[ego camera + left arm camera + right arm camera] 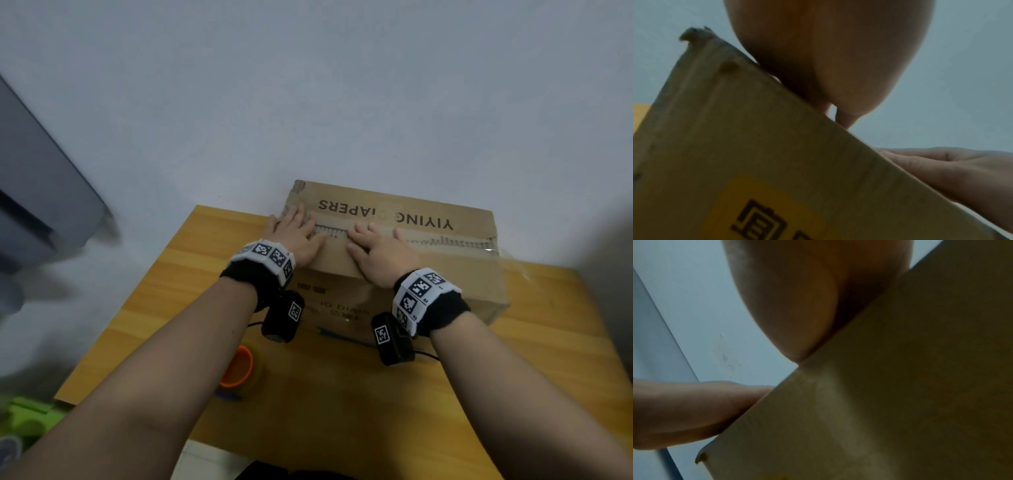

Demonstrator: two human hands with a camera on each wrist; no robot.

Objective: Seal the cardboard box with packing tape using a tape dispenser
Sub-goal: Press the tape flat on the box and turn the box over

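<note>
Under flat fingers (pixel 301 219), cardboard box (pixel 428 267)

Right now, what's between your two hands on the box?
In the head view, only the taped seam of the box lies between left hand and right hand.

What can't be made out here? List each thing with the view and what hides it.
- Tape dispenser: head view, the left forearm covers part of it and it is blurred; only an orange ring shows.
- Seam on the cardboard box: head view, left hand and right hand lie flat over its left part.
- Side print on the box: head view, wrist cameras block it.
- Fingers: both wrist views, the palm and box edge hide them.
</note>
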